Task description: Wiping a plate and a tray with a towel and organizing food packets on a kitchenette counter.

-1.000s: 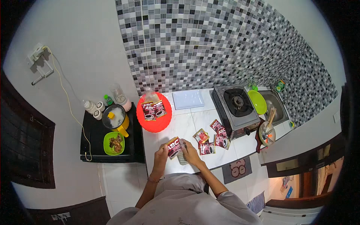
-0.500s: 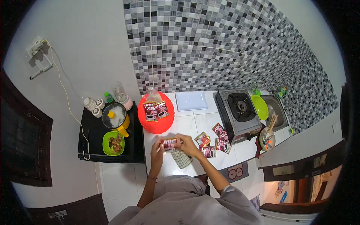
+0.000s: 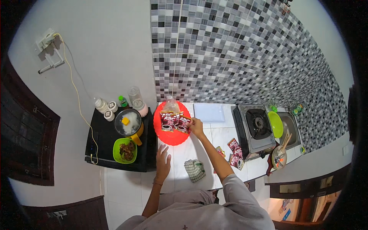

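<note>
My right hand (image 3: 196,127) pinches the edge of a dark red coffee sachet (image 3: 184,124) over the right side of a round red tray (image 3: 172,140) with a wavy rim. More coffee sachets (image 3: 167,122) of the same look lie there beside it, partly overlapping. My left hand (image 3: 163,165) holds nothing; its fingers are apart, just below the tray's front rim at the counter's left side. Between my forearms a folded green-and-white checked cloth (image 3: 195,170) lies on the white counter. Further coffee sachets (image 3: 236,155) lie right of my right forearm, which partly hides the group.
A clear plastic bottle (image 3: 171,104) stands behind the tray. Right of it are a pale rectangular board (image 3: 209,113), a gas stove (image 3: 257,128), a green plate (image 3: 275,124) and a sink (image 3: 290,126). The black cabinet at left holds a pot (image 3: 129,122), a green bowl (image 3: 120,156) and bottles.
My right hand has carried the sachet from between both hands up to the red tray. The left hand has let go and stays lower. The view has shifted, so the scene sits further right.
</note>
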`<action>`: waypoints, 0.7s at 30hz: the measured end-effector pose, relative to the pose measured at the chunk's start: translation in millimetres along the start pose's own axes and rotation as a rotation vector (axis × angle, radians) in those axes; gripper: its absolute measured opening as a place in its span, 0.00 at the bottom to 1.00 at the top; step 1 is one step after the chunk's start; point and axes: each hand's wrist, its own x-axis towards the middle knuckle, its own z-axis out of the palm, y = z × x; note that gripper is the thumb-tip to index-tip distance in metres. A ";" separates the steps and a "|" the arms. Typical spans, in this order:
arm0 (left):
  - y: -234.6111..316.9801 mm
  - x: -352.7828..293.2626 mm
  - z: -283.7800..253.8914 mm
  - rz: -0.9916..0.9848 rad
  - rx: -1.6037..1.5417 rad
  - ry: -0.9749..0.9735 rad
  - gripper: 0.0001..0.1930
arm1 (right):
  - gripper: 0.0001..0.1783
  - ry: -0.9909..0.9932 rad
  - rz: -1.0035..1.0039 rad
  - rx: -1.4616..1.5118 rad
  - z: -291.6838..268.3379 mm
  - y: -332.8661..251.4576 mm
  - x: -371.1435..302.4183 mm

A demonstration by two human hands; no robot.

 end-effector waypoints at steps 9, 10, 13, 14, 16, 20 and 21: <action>-13.3 74.6 25.3 0.186 0.281 -0.115 0.23 | 0.18 -0.071 -0.087 0.015 18.4 3.3 17.5; -15.1 81.6 30.3 0.176 0.343 -0.181 0.23 | 0.18 -0.066 -0.084 0.012 16.7 3.4 19.3; -37.2 90.1 40.3 0.151 0.374 -0.229 0.25 | 0.14 -0.017 -0.243 -0.103 24.0 -15.4 20.1; -38.3 94.0 44.5 0.154 0.372 -0.234 0.25 | 0.12 -0.022 -0.139 0.007 23.4 -17.4 20.3; -40.3 99.0 51.7 0.107 0.396 -0.324 0.27 | 0.11 -0.024 -0.033 0.117 23.4 -22.0 19.6; -45.1 104.2 61.6 0.125 0.464 -0.367 0.29 | 0.12 0.069 -0.092 0.040 21.1 -17.0 12.6; -50.3 103.5 62.8 0.123 0.471 -0.308 0.30 | 0.12 0.067 -0.103 0.011 23.6 -19.2 10.6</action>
